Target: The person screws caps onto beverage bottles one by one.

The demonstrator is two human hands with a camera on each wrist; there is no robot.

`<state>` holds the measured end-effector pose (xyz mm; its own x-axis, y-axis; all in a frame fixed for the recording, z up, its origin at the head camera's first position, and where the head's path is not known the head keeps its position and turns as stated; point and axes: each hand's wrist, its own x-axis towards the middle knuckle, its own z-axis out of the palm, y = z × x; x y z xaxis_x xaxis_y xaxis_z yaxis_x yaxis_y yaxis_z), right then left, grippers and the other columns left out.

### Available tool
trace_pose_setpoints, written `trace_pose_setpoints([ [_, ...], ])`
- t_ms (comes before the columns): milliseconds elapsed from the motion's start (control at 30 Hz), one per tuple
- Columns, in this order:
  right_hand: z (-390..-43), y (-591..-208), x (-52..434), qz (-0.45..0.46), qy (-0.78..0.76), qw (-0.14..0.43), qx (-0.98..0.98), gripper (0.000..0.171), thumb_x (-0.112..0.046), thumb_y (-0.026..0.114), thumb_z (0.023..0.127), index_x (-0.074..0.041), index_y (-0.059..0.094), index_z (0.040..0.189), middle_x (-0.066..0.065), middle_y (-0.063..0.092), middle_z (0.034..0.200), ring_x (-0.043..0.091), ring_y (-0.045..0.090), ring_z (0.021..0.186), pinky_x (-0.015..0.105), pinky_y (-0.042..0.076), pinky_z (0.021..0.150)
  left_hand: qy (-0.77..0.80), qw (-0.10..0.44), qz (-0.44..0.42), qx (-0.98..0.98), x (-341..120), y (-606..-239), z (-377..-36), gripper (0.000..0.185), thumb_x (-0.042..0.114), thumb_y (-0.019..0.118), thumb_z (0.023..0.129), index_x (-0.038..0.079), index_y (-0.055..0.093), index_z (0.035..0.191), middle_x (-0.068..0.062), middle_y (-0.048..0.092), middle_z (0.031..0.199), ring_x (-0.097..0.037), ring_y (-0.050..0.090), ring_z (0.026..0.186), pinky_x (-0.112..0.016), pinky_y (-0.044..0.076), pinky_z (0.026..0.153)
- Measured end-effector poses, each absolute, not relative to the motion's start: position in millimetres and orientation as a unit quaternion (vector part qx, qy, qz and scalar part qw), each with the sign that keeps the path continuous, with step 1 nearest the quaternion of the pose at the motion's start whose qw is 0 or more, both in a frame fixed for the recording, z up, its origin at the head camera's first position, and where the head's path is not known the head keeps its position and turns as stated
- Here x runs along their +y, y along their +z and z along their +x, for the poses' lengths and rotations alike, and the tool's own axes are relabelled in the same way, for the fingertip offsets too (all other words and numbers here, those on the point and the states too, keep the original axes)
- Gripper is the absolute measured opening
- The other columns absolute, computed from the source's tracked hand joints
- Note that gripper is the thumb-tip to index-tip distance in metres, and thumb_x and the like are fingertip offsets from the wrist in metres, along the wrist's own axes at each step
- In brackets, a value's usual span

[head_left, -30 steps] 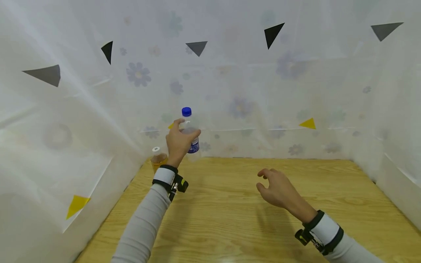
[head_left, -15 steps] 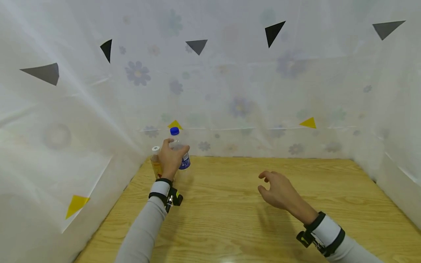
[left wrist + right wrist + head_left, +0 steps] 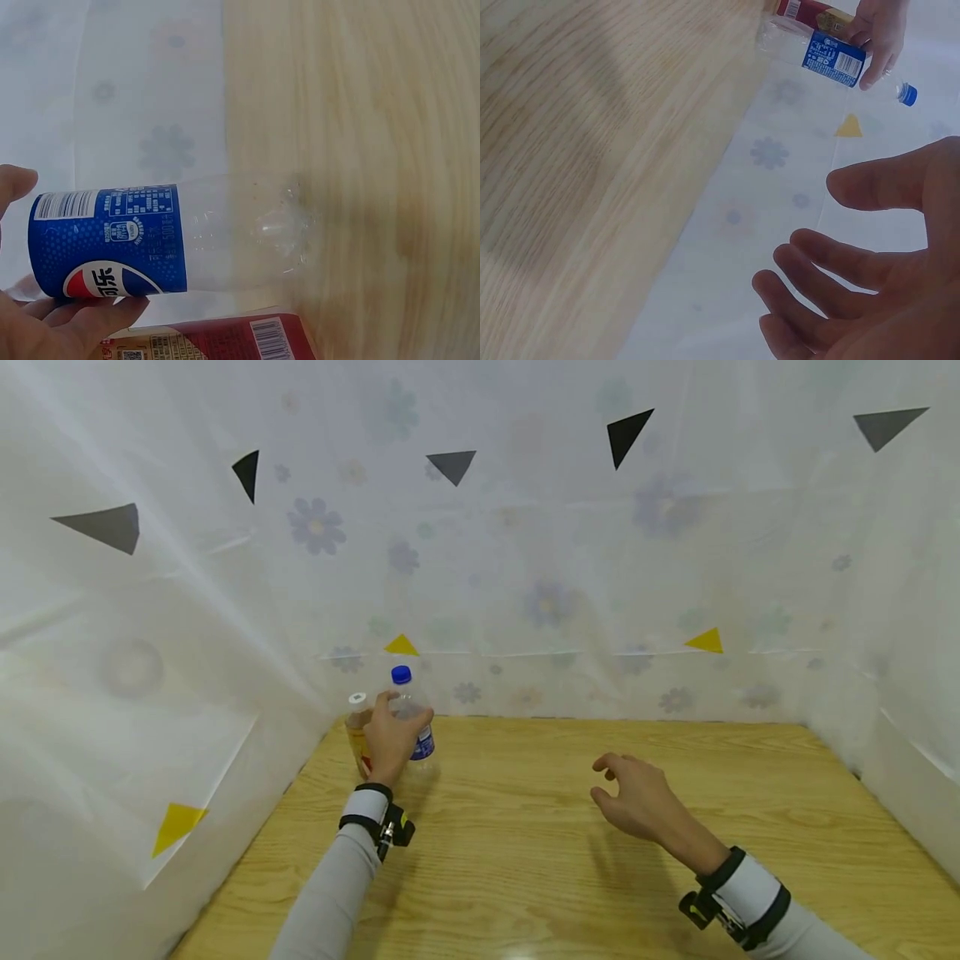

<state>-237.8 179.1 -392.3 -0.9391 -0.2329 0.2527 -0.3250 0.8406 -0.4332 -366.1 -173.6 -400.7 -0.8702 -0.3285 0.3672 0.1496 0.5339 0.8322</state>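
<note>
A clear plastic soda bottle (image 3: pixel 423 747) with a blue cap and a blue Pepsi label stands upright at the back left, its base at the tabletop. My left hand (image 3: pixel 392 739) grips it around the upper body, thumb on the right side; the left wrist view shows the label (image 3: pixel 105 240) and the transparent lower part. Close beside it on the left is a second bottle (image 3: pixel 357 732) with a white cap and amber-and-red label, partly hidden by the hand. My right hand (image 3: pixel 637 797) hovers over the table at the right, fingers loosely bent, holding nothing.
The wooden table (image 3: pixel 510 860) reaches back to a pale flowered curtain (image 3: pixel 547 552), which also closes off the left and right sides. Black, grey and yellow triangles are stuck on it. Each wrist wears a strapped camera.
My left hand has lowered the soda bottle and brought it left, down to the table beside the other bottle. The right hand has stayed nearly still.
</note>
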Motion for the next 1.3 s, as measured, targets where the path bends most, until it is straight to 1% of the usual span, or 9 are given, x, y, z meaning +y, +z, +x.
trace_pose_setpoints([
  [133,-237.1,-392.7,179.5,0.149,0.242,0.093,-0.954,0.032,-0.018,0.065,0.095,-0.001,0.065,0.122,0.017,0.069,0.108,0.034,0.067,0.095,0.056,0.052,0.082,-0.475,0.244,0.051,-0.844,-174.9,-402.2,-364.9,0.077,0.045,0.081,0.083,0.012,0.048,0.144,-0.022,0.064,0.132,-0.039,0.064,0.119,-0.057,0.054,0.094],
  [267,-237.0,-393.5,180.3,0.150,0.240,0.093,-0.955,0.032,-0.018,0.066,0.095,-0.001,0.065,0.122,0.017,0.070,0.107,0.032,0.067,0.092,0.053,0.053,0.079,-0.467,0.249,0.040,-0.847,-174.8,-404.2,-363.2,0.077,0.046,0.080,0.084,0.011,0.047,0.144,-0.022,0.064,0.132,-0.039,0.064,0.118,-0.056,0.055,0.094],
  [400,-238.0,-395.0,180.7,0.151,0.241,0.088,-0.955,0.032,-0.019,0.065,0.095,-0.001,0.065,0.122,0.016,0.069,0.107,0.032,0.067,0.091,0.052,0.053,0.079,-0.461,0.259,0.033,-0.848,-174.3,-406.3,-362.7,0.077,0.047,0.079,0.085,0.010,0.046,0.145,-0.024,0.066,0.129,-0.040,0.066,0.115,-0.055,0.056,0.092],
  [700,-238.7,-397.7,183.4,0.150,0.250,0.082,-0.953,0.030,-0.018,0.066,0.095,-0.001,0.066,0.120,0.015,0.070,0.107,0.028,0.067,0.087,0.045,0.055,0.072,-0.451,0.272,0.024,-0.850,-172.6,-408.9,-366.0,0.078,0.045,0.080,0.085,0.007,0.046,0.143,-0.026,0.068,0.122,-0.041,0.071,0.104,-0.055,0.058,0.085],
  [867,-239.7,-398.8,185.1,0.151,0.256,0.071,-0.952,0.030,-0.018,0.066,0.095,-0.001,0.066,0.119,0.016,0.070,0.107,0.027,0.067,0.085,0.043,0.055,0.071,-0.448,0.278,0.029,-0.849,-172.2,-409.5,-367.3,0.077,0.044,0.081,0.084,0.004,0.046,0.140,-0.027,0.068,0.121,-0.042,0.070,0.103,-0.056,0.058,0.083],
  [967,-240.1,-399.9,186.0,0.149,0.260,0.061,-0.952,0.030,-0.019,0.065,0.095,-0.002,0.065,0.120,0.016,0.069,0.108,0.026,0.067,0.085,0.042,0.055,0.070,-0.451,0.279,0.029,-0.848,-172.0,-410.0,-366.8,0.079,0.044,0.082,0.083,0.004,0.045,0.140,-0.028,0.067,0.123,-0.043,0.069,0.107,-0.057,0.057,0.086],
  [1133,-241.3,-401.9,186.6,0.151,0.263,0.045,-0.952,0.032,-0.019,0.066,0.096,-0.001,0.064,0.121,0.017,0.069,0.109,0.028,0.068,0.088,0.043,0.056,0.071,-0.460,0.279,0.026,-0.843,-172.1,-410.4,-366.8,0.088,0.049,0.083,0.081,0.007,0.041,0.146,-0.029,0.064,0.130,-0.045,0.065,0.116,-0.060,0.055,0.091],
  [1233,-240.7,-402.0,186.1,0.152,0.264,0.043,-0.952,0.032,-0.020,0.066,0.096,-0.001,0.064,0.121,0.018,0.069,0.110,0.029,0.068,0.089,0.044,0.056,0.072,-0.448,0.290,0.023,-0.845,-172.5,-409.0,-368.9,0.091,0.050,0.082,0.082,0.007,0.039,0.149,-0.029,0.065,0.128,-0.045,0.066,0.114,-0.059,0.056,0.089],
  [1300,-240.3,-402.4,185.7,0.151,0.264,0.042,-0.952,0.032,-0.020,0.066,0.096,0.000,0.064,0.122,0.019,0.069,0.111,0.029,0.068,0.089,0.044,0.056,0.072,-0.440,0.299,0.024,-0.847,-172.7,-406.6,-370.2,0.092,0.051,0.081,0.082,0.007,0.038,0.150,-0.029,0.067,0.123,-0.045,0.068,0.108,-0.059,0.056,0.086],
])
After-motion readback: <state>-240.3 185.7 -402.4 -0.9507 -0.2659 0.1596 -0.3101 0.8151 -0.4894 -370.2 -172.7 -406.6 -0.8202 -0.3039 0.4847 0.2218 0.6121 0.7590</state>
